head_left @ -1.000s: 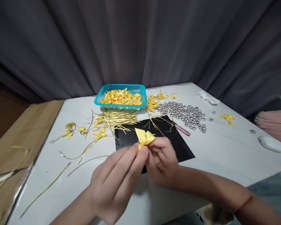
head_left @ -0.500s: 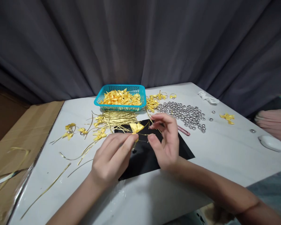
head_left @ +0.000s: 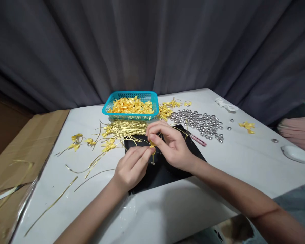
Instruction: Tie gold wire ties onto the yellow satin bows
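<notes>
Both hands meet over the black mat (head_left: 165, 169), the left hand (head_left: 132, 166) and right hand (head_left: 171, 144) pinching a small yellow bow (head_left: 152, 144) between their fingertips. Behind them lie gold wire ties (head_left: 128, 128), a teal basket (head_left: 131, 117) of bows and silver bells (head_left: 200, 122). The white table (head_left: 244, 169) stands against a dark curtain (head_left: 152, 44).

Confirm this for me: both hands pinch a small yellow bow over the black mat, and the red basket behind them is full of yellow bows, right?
Not quite: the basket is teal, not red, as the head view shows. The left hand and right hand do pinch a small yellow bow over the black mat.
</notes>
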A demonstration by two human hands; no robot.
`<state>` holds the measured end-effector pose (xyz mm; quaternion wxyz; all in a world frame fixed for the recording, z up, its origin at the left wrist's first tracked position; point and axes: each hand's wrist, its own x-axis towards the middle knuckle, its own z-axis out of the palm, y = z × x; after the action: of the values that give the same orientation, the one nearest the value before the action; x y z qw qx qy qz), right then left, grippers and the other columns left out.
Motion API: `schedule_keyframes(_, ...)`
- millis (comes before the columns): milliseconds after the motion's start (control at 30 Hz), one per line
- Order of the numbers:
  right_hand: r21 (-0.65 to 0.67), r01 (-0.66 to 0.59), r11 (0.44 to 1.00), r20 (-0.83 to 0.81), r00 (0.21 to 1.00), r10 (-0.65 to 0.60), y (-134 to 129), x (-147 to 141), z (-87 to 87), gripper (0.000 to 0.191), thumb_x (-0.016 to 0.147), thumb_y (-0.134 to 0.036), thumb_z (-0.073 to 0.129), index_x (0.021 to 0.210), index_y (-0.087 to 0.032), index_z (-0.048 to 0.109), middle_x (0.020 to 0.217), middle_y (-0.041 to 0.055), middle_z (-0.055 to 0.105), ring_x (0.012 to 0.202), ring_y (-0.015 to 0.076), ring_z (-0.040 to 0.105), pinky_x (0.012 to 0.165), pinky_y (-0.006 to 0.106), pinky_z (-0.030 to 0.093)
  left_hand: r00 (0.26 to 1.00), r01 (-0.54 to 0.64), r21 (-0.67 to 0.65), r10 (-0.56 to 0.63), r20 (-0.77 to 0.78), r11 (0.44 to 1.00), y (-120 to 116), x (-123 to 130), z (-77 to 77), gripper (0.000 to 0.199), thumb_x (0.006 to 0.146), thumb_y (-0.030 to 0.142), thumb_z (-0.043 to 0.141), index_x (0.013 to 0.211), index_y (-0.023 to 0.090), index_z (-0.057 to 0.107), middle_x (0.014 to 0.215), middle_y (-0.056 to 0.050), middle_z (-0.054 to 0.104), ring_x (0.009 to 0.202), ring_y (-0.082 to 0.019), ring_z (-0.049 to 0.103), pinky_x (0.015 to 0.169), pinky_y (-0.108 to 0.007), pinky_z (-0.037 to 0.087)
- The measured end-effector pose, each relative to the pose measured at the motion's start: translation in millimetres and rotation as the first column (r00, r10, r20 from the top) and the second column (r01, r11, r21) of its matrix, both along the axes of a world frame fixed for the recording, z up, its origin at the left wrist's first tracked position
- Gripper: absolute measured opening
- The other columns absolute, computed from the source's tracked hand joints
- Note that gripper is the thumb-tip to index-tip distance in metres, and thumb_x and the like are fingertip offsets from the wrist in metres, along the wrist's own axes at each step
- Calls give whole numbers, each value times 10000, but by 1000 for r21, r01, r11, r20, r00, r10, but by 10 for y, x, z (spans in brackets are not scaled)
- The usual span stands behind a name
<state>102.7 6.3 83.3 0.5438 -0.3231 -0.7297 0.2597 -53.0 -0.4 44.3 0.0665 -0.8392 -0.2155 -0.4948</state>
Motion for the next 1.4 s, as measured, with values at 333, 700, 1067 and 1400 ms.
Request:
schedule_keyframes(333, -252, -157, 955, -9, 987, 160, 67, -8, -135, 167, 870, -216, 498, 767, -134, 600, 778, 54, 641, 746, 120, 593, 710, 269, 476, 999, -48, 60, 49, -24, 997, 57, -20, -151, 387, 749, -28, 586, 1107, 120, 585, 877, -119, 721, 830, -204, 662, 711, -306, 540)
schedule_keyframes(700, 13, 31, 999, -43, 999, -30, 96, -28, 11, 147, 884, -186, 473, 752, -156, 532, 745, 40, 557, 754, 133, 536, 718, 287, 437, 977, 38, 38, -29, -213, 999, 62, 41, -490, 359, 863, 45, 447, 1220, 70, 476, 823, -130, 693, 784, -200, 655, 672, -294, 546)
schedule_keyframes(1067, -341, -269, 901, -381, 916, 128, 73, 101, 552, 230, 915, -204, 459, 692, -154, 472, 683, -41, 447, 403, 1, 232, 385, 184, 210, 961, -12, -22, 5, -276, 1000, 114, 14, -630, 363, 864, 33, 442, 1225, 65, 457, 870, -144, 681, 803, -206, 634, 705, -320, 552)
schedule_keyframes(1400, -705, -330, 628, -430, 903, -9, -95, 206, 1076, 314, 909, -140, 411, 603, -135, 482, 651, -33, 450, 406, -10, 196, 354, 163, 193, 962, -40, -21, 33, -270, 999, 122, 34, -634, 357, 849, 25, 465, 1203, 65, 464, 861, -137, 676, 789, -203, 620, 701, -305, 543)
